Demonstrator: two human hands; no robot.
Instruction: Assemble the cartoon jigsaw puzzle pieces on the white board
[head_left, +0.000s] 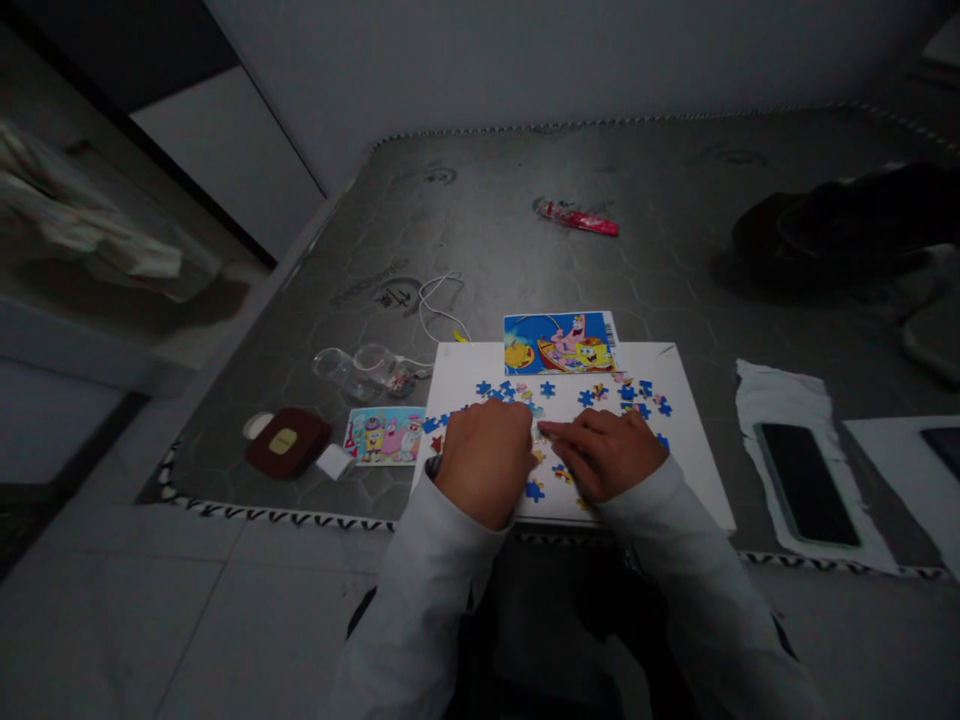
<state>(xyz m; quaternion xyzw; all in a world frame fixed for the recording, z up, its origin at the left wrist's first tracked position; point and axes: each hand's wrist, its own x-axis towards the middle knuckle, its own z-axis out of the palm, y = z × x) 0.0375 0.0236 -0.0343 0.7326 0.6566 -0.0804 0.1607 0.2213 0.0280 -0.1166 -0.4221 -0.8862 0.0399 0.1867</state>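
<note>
Both of my hands rest on a white board [690, 470] at the near edge of a grey mattress [525, 180]. Several small, mostly blue puzzle pieces [592, 395] lie scattered on the board. My left hand [486, 455] is curled, knuckles up, over pieces near the board's left side; its fingertips are hidden. My right hand [604, 450] lies beside it with the index finger stretched left, pressing on a piece between the hands. A cartoon reference picture [560, 342] sits at the board's far edge.
A second cartoon card [385, 436], a dark red case [287, 441], a clear plastic bag [360, 368] and a white cable [439, 305] lie left of the board. A phone [806, 482] on white cloth lies right. A red tube [577, 217] and a dark bundle [840, 225] lie farther back.
</note>
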